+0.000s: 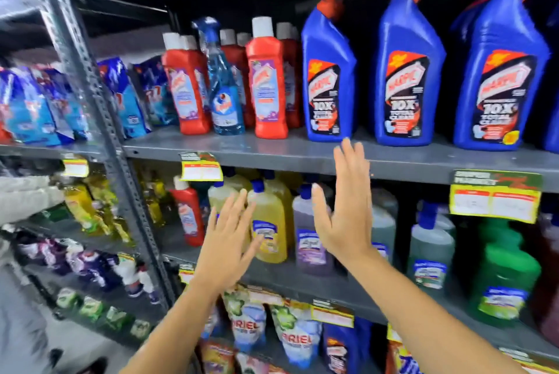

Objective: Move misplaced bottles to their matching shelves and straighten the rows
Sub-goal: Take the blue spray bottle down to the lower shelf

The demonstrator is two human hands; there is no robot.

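Centre-left, a lone red bottle [188, 214] stands on the lower shelf [302, 278] beside yellow bottles [269, 222]. The left hand [231, 236] is spread flat before them, seemingly not touching. The right hand [344, 207], also spread and empty, reaches up to the upper shelf [272, 156] holding blue bottles [408, 71].

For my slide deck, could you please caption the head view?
Both open hands, left and right, reach toward shelves where a red bottle stands among yellow ones.

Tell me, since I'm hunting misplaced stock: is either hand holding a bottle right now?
No: the left hand and right hand are both open and empty in front of the shelves.
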